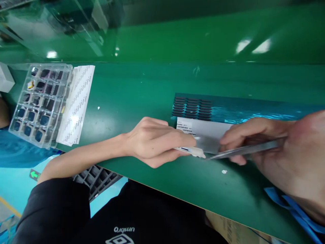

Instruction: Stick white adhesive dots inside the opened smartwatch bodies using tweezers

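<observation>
Closed around a small white plastic part (194, 151) is my left hand (154, 142). The part has a dark slot in its side, and my fingers hide the rest of it. My right hand (264, 145) grips metal tweezers (250, 149), slightly blurred, whose tips are beside the right end of the white part; I cannot tell if they touch. Beneath both hands lies a white printed backing sheet (210, 130). Behind it, a blue film sheet (241, 110) carries rows of thin black strips (192, 107) at its left end.
A clear compartment tray (54, 112) at the left holds several small dark-faced units. Beside it lies another white printed sheet (79, 101). A white box (5, 78) stands at the far left. Small white scraps (224, 171) dot the green table (132, 91). A black crate (96, 181) sits below the table edge.
</observation>
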Available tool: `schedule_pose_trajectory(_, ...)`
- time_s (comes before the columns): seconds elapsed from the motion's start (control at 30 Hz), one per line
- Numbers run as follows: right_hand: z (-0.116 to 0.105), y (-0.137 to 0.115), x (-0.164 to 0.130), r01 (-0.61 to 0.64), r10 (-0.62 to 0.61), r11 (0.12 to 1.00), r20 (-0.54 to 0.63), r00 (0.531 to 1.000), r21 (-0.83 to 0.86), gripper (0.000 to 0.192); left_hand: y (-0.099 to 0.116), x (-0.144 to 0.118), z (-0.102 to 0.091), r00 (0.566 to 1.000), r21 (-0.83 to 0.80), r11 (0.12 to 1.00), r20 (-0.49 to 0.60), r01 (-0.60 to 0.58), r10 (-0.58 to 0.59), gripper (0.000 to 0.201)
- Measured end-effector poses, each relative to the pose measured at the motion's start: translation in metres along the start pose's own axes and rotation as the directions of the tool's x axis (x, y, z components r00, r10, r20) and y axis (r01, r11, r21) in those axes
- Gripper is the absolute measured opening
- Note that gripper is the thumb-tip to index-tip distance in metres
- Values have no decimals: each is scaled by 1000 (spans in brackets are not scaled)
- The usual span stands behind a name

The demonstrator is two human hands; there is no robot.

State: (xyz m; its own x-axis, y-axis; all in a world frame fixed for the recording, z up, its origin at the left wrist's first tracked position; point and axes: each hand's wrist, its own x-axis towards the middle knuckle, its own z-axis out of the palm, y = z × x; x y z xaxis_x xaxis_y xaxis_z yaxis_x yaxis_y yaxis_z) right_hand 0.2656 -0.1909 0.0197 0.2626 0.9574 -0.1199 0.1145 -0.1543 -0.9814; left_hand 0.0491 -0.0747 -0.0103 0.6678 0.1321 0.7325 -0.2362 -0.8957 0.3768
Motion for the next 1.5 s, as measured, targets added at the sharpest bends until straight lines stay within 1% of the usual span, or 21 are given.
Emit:
schedule_pose_trajectory(0.07, 1, 2, -3, -26, 26, 1000, -40, 999, -9, 71, -3, -2, 1, 997, 131, 989, 34, -72, 68, 17)
schedule_pose_trajectory(0.13, 2, -1, -3, -30, 24, 998, -114, 993, -53, 55, -6, -5, 2, 991, 232, 965, 76, -123, 108, 19)
schedule_pose_trajectory(0.2, 3, -4, -2, -40, 19, 991, -159, 987, -128, 39, -6, -7, 2, 979, 288, 948, 184, -135, 84, 21)
schedule_pose_trajectory(0.23, 3, -6, 0, -43, 14, 986, -175, 985, -163, 35, -6, -8, 1, 967, 306, 943, 249, -134, 57, 23)
schedule_pose_trajectory(0.3, 2, -5, 3, -32, -7, 974, -173, 985, -222, 41, -5, -8, 0, 938, 323, 938, 347, -129, 9, 24)
schedule_pose_trajectory(0.33, 1, -4, 5, -19, -20, 969, -155, 988, -245, 48, -5, -8, 0, 931, 323, 937, 366, -130, 3, 24)
schedule_pose_trajectory(0.4, 0, 1, 10, -11, -17, 968, -109, 994, -250, 59, -4, -5, -1, 936, 318, 938, 351, -136, 16, 23)
schedule_pose_trajectory(0.5, 1, 8, 16, -24, 6, 979, -90, 996, -201, 64, -3, 1, -2, 947, 312, 939, 320, -142, 37, 24)
schedule_pose_trajectory(0.57, 1, 10, 17, -18, -7, 976, -114, 994, -218, 64, -3, 3, -2, 941, 320, 936, 337, -149, 35, 26)
schedule_pose_trajectory(0.67, -1, 12, 15, 28, -65, 953, -116, 991, -300, 61, -4, 3, -1, 932, 321, 933, 361, -162, 38, 27)
schedule_pose_trajectory(0.77, -5, 13, 12, 77, -119, 925, -92, 989, -372, 58, -5, 1, -1, 933, 297, 942, 357, -156, 42, 23)
schedule_pose_trajectory(0.87, -7, 13, 12, 97, -131, 910, -58, 990, -403, 54, -6, -3, 0, 932, 269, 954, 361, -131, 27, 22)
schedule_pose_trajectory(1.0, -9, 10, 13, 105, -115, 922, -4, 993, -372, 47, -7, -7, 1, 919, 260, 960, 394, -101, -10, 23)
schedule_pose_trajectory(1.1, -11, 9, 14, 125, -124, 924, 27, 992, -361, 49, -7, -6, 0, 911, 248, 964, 413, -98, -13, 23)
schedule_pose_trajectory(1.17, -12, 8, 15, 95, -92, 937, 28, 995, -336, 48, -7, -4, -2, 907, 248, 964, 421, -99, -15, 25)
schedule_pose_trajectory(1.23, -13, 8, 17, 20, -20, 961, 4, 1000, -276, 49, -8, -1, -4, 903, 250, 963, 430, -96, -22, 30)
schedule_pose_trajectory(1.3, -14, 8, 18, -37, 29, 973, -39, 999, -228, 52, -8, 0, -7, 894, 233, 970, 445, -64, -47, 33)
schedule_pose_trajectory(1.37, -15, 8, 18, -45, 26, 980, -99, 995, -196, 53, -8, 2, -8, 895, 169, 985, 434, 27, -99, 33)
schedule_pose_trajectory(1.43, -16, 6, 14, -18, -1, 992, -143, 990, -127, 52, -4, 3, -10, 912, 50, 980, 359, 191, -196, 29)
schedule_pose_trajectory(1.47, -17, 5, 12, 12, -32, 992, -165, 986, -123, 51, -2, 5, -10, 914, -33, 957, 307, 288, -265, 27)
schedule_pose_trajectory(1.5, -18, 3, 9, 47, -76, 986, -180, 981, -159, 51, 2, 7, -11, 903, -128, 915, 259, 383, -342, 25)
